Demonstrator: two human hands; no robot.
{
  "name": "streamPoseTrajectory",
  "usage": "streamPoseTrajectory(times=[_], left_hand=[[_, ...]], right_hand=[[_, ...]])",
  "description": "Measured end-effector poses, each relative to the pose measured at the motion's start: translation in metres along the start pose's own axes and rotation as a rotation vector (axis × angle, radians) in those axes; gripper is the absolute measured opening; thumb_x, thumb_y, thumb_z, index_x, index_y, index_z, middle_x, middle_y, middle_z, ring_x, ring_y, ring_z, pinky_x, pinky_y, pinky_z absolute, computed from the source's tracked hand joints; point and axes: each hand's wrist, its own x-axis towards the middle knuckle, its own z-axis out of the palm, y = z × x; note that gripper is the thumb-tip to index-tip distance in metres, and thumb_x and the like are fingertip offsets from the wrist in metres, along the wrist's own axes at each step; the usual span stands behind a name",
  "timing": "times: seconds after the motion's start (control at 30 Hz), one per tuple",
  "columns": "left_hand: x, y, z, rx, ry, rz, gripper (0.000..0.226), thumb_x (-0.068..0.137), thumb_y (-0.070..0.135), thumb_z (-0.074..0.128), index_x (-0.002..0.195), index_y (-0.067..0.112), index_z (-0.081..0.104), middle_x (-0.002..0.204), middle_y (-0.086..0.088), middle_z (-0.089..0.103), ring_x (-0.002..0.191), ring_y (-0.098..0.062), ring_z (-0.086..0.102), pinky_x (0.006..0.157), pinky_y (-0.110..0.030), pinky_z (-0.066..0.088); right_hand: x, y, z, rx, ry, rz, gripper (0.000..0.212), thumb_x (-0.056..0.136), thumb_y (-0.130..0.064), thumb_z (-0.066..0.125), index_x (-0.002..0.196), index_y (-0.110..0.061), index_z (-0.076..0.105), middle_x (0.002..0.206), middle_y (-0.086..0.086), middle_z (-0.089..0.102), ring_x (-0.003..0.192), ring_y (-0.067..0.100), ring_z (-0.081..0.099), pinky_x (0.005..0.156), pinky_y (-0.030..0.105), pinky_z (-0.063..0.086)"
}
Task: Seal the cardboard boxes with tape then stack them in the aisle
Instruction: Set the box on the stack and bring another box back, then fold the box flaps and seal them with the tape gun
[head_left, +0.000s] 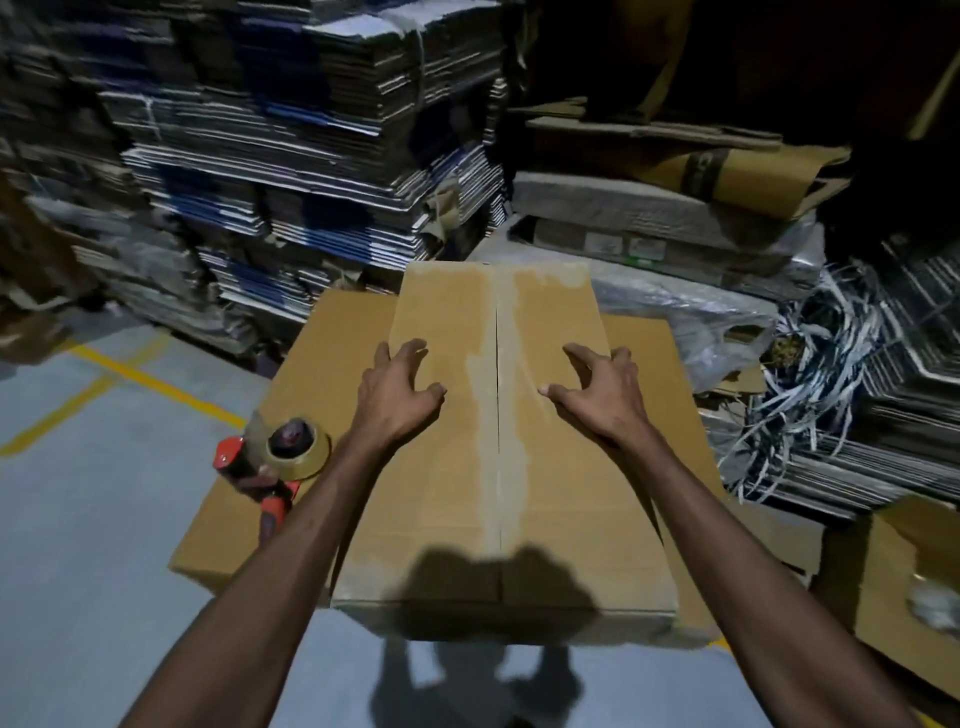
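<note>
On the far side of the scene, stacks of flattened cardboard (291, 171) wall in the work spot, with tangled strapping (831, 374) at right. Below the hands a wide lower box (317, 374) carries the taped box (493, 441), whose centre seam already wears a strip of clear tape (491, 364). Both hands hover spread over its top, 1 each side of the seam: the left hand (400, 389) and right hand (597, 389) have fingers splayed and bent, gripping nothing. The tape dispenser (275, 462) lies on the lower box's left edge, just beside the left forearm. Likely risks: lifting the taped box could let that forearm knock the dispenser to the floor, and the strapping at right could snag a foot
</note>
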Motion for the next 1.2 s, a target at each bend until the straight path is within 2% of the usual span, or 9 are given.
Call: streamPoseTrajectory(times=[0.17, 0.4, 0.6, 0.83, 1.03, 1.1, 1.2], left_hand=[[0.087, -0.01, -0.005, 0.154, -0.05, 0.088, 0.082, 0.08, 0.068, 0.065, 0.151, 0.036, 0.038, 0.158, -0.025, 0.027, 0.133, -0.05, 0.041, 0.108, -0.053, 0.042], [0.159, -0.026, -0.008, 0.329, -0.109, 0.23, 0.091, 0.082, 0.077, 0.056, 0.156, 0.031, 0.029, 0.165, -0.033, 0.004, 0.141, -0.051, 0.028, 0.112, -0.056, 0.031], [0.174, -0.033, -0.003, 0.345, -0.088, 0.27, 0.091, 0.082, 0.08, 0.048, 0.155, 0.028, 0.03, 0.163, -0.037, 0.004, 0.132, -0.051, 0.036, 0.104, -0.056, 0.038], [0.175, -0.035, -0.002, 0.292, -0.104, 0.272, 0.085, 0.087, 0.075, 0.05, 0.156, 0.028, 0.032, 0.164, -0.034, 0.005, 0.137, -0.05, 0.032, 0.107, -0.056, 0.036], [0.167, -0.033, -0.006, 0.213, -0.063, 0.241, 0.069, 0.091, 0.059, 0.059, 0.149, 0.024, 0.043, 0.163, -0.027, 0.013, 0.131, -0.049, 0.039, 0.104, -0.054, 0.04], [0.157, -0.03, -0.01, 0.186, -0.062, 0.226, 0.063, 0.094, 0.051, 0.06, 0.148, 0.023, 0.043, 0.164, -0.026, 0.013, 0.134, -0.048, 0.037, 0.104, -0.054, 0.041], [0.126, -0.036, -0.02, 0.138, -0.064, 0.148, 0.066, 0.097, 0.05, 0.058, 0.153, 0.022, 0.037, 0.159, -0.025, 0.025, 0.133, -0.048, 0.044, 0.104, -0.053, 0.045]], right_hand=[[0.059, -0.028, 0.015, -0.005, 0.097, 0.083, 0.077, 0.078, -0.057, 0.081, 0.149, -0.039, 0.055, 0.144, 0.015, 0.039, 0.139, 0.039, 0.036, 0.109, 0.046, 0.042], [0.098, -0.059, 0.04, -0.047, 0.176, 0.215, 0.074, 0.076, -0.055, 0.084, 0.144, -0.042, 0.059, 0.145, 0.014, 0.039, 0.14, 0.037, 0.038, 0.108, 0.047, 0.045], [0.104, -0.068, 0.043, -0.065, 0.176, 0.251, 0.069, 0.079, -0.052, 0.084, 0.143, -0.046, 0.058, 0.15, 0.014, 0.036, 0.143, 0.035, 0.034, 0.111, 0.047, 0.04], [0.101, -0.068, 0.045, -0.132, 0.146, 0.25, 0.067, 0.084, -0.056, 0.078, 0.145, -0.048, 0.053, 0.148, 0.017, 0.035, 0.142, 0.041, 0.035, 0.111, 0.052, 0.042], [0.097, -0.063, 0.046, -0.2, 0.131, 0.203, 0.067, 0.088, -0.062, 0.069, 0.15, -0.046, 0.047, 0.149, 0.021, 0.034, 0.139, 0.046, 0.036, 0.108, 0.052, 0.042], [0.094, -0.061, 0.043, -0.187, 0.124, 0.168, 0.069, 0.088, -0.063, 0.067, 0.15, -0.043, 0.046, 0.154, 0.023, 0.029, 0.138, 0.049, 0.035, 0.109, 0.053, 0.04], [0.077, -0.055, 0.036, -0.132, 0.067, 0.087, 0.071, 0.09, -0.062, 0.066, 0.153, -0.038, 0.044, 0.164, 0.021, 0.015, 0.141, 0.052, 0.031, 0.112, 0.055, 0.037]])
